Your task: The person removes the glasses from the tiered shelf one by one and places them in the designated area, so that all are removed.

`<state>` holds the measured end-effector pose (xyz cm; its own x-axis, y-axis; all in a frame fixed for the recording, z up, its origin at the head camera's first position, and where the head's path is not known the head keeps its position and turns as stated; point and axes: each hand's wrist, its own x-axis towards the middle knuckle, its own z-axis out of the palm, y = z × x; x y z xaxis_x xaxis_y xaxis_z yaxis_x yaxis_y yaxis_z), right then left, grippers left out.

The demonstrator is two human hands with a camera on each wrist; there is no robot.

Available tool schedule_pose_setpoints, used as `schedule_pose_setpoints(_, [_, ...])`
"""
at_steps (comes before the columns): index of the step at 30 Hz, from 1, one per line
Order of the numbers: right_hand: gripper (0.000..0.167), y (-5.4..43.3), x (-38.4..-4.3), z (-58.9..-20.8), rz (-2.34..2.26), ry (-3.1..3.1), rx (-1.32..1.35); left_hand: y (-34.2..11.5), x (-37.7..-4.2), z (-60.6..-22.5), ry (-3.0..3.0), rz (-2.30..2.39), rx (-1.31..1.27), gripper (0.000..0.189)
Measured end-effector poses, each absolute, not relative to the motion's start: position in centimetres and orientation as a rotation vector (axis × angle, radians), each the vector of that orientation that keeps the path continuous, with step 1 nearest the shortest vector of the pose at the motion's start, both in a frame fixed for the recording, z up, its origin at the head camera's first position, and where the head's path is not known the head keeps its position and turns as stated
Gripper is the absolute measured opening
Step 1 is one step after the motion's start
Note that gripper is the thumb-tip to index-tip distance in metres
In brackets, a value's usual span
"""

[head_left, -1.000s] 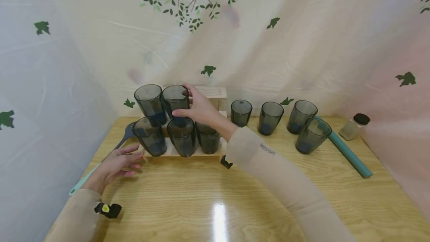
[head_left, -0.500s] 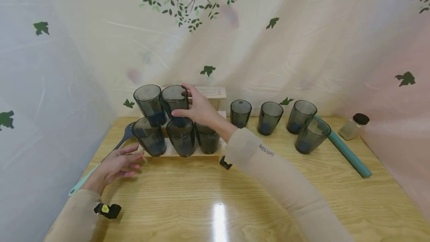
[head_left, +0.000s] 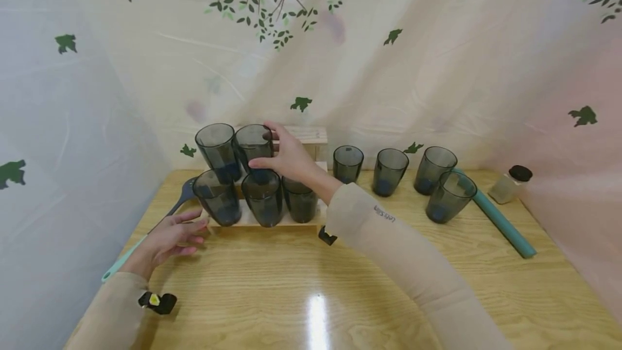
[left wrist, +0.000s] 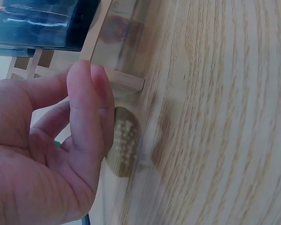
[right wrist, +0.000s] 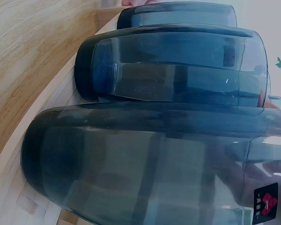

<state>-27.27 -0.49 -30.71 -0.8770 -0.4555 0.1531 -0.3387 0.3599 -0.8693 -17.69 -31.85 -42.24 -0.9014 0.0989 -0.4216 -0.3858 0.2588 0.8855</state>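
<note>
Right hand (head_left: pixel 291 156): its grip is clamped on a smoky glass (head_left: pixel 252 145), thumb across the near side, fingers round the right rear near the rim.
Gripped glass: upright on the left half of the stepped wooden rack (head_left: pixel 307 135), in the row behind the front one; base hidden from the head view.
Left hand (head_left: pixel 174 235): beside the rack's left front corner, fingers loosely bent and holding nothing; whether a fingertip touches the wood, I cannot tell.
Left neighbour (head_left: pixel 215 147): another smoky glass, close against the gripped one.
Front step: three matching glasses (head_left: pixel 262 199) in a row.
Counter (head_left: pixel 252 296), right: four more glasses (head_left: pixel 391 172), a teal tube (head_left: pixel 505 224), a black-lidded jar (head_left: pixel 506 189).
Counter, left: a slotted turner (head_left: pixel 186 192), its handle passing beside the left hand.
</note>
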Motion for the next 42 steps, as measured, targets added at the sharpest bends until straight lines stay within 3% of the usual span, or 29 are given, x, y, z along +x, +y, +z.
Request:
schedule_pose_setpoints(12, [0.095,2.0,-27.6,-29.6,-1.586,2.547,-0.739,-31.9,-17.7,-42.4,2.151,1.674,-0.254,0.080])
schedule_pose_setpoints(28, [0.097,12.6,-26.5,-27.8,-1.566,2.641,-0.612,-31.8,-17.8,-42.4,2.168,1.637,-0.258,0.083])
schedule_pose_setpoints(42, [0.099,22.4,-22.6,-31.6,-1.573,2.756,-0.374,-31.8,-17.7,-42.4,2.155,1.650,-0.259,0.081])
